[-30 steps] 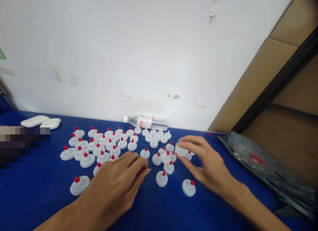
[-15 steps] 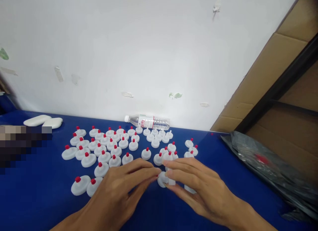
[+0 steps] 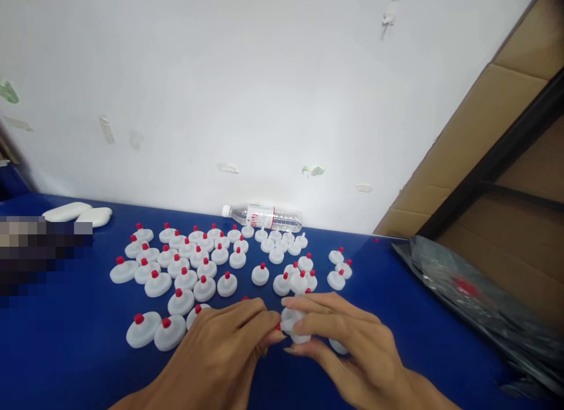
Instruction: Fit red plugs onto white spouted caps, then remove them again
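Note:
My right hand is closed around a white plastic nozzle lid, tipped on its side with the spout pointing left. My left hand pinches a small red cap, which sits against the tip of that spout. How far the cap is on the spout is hidden by my fingers. Beyond both hands stand many white lids with red caps, one of them a capped lid. Farther back are several lids with bare spouts, such as an uncapped lid. Another white lid lies partly behind my right hand.
A clear plastic bottle lies along the white wall. Two white rounded objects rest at the far left of the blue table. Grey plastic bags and cardboard stand at the right.
The nozzle lid in my right hand has turned so its spout points left. The red cap in my left hand has come down and now meets the spout tip.

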A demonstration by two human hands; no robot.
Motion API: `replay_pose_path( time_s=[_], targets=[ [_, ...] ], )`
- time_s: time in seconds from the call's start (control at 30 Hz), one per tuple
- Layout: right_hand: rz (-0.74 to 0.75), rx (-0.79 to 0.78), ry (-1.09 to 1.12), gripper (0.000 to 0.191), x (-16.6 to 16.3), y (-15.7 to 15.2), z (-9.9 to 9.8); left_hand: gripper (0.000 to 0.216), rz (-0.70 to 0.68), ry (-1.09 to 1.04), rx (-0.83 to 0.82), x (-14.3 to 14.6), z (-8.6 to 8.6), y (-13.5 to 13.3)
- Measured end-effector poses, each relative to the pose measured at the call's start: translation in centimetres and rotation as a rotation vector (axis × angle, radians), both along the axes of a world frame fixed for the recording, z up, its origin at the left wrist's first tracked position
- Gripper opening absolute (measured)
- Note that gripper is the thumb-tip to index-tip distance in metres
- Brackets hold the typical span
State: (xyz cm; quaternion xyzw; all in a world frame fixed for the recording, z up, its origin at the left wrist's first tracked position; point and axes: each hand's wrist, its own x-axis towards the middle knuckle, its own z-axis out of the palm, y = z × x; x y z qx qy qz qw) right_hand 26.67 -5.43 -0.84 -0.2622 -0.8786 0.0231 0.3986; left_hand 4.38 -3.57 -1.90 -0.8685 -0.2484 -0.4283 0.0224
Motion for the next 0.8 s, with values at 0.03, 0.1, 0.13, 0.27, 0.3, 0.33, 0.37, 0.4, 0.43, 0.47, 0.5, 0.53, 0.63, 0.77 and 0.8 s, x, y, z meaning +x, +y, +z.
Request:
replay_pose_path(
  time_s=[0.03,0.1,0.13,0.27,0.3,0.33,0.37,0.4,0.43,0.47,0.5,0.53,0.63,0.77,0.8],
  targets=[
    [0.003,0.018,-0.007,0.027,-0.07,-0.04,-0.07,0.024,-0.002,0.005,0.003,0.03,-0.01,-0.06],
    [0.001,0.056,-0.021,0.022,-0.21,-0.12,-0.15,0.024,-0.011,0.021,-0.017,0.08,-0.13,-0.09],
    [-0.001,0.074,-0.026,0.02,-0.28,-0.17,-0.15,0.024,-0.014,0.03,-0.036,0.09,-0.22,-0.08],
    [0.018,0.111,-0.024,0.021,-0.59,-0.39,0.17,0.025,-0.001,0.021,-0.081,0.16,-0.58,-0.12],
    [0.023,0.112,-0.017,0.021,-0.63,-0.41,0.27,0.025,0.0,0.017,-0.085,0.2,-0.62,-0.16],
    [0.026,0.108,-0.013,0.021,-0.64,-0.42,0.36,0.025,-0.003,0.012,-0.082,0.25,-0.64,-0.21],
    [0.026,0.103,-0.012,0.021,-0.62,-0.41,0.42,0.025,-0.007,0.014,-0.081,0.32,-0.63,-0.26],
    [0.025,0.094,-0.012,0.022,-0.57,-0.38,0.44,0.025,-0.007,0.017,-0.079,0.41,-0.59,-0.3],
    [0.023,0.083,-0.014,0.024,-0.49,-0.34,0.42,0.024,-0.002,0.019,-0.076,0.51,-0.53,-0.34],
    [0.023,0.07,-0.016,0.026,-0.41,-0.31,0.36,0.025,0.003,0.016,-0.071,0.63,-0.44,-0.37],
    [0.025,0.059,-0.016,0.029,-0.33,-0.28,0.27,0.025,0.007,0.01,-0.07,0.74,-0.32,-0.41],
    [0.024,0.05,-0.011,0.032,-0.27,-0.26,0.17,0.025,0.01,0.004,-0.074,0.83,-0.2,-0.45],
    [-0.001,0.065,0.019,0.04,-0.28,-0.32,-0.12,0.026,-0.006,-0.021,-0.101,0.96,0.09,-0.59],
    [-0.019,0.121,0.004,0.044,-0.56,-0.39,-0.02,0.026,-0.034,-0.035,-0.122,0.84,-0.05,-0.51],
    [-0.022,0.135,-0.015,0.044,-0.6,-0.36,0.12,0.026,-0.033,-0.038,-0.119,0.8,-0.1,-0.42]
  ],
)
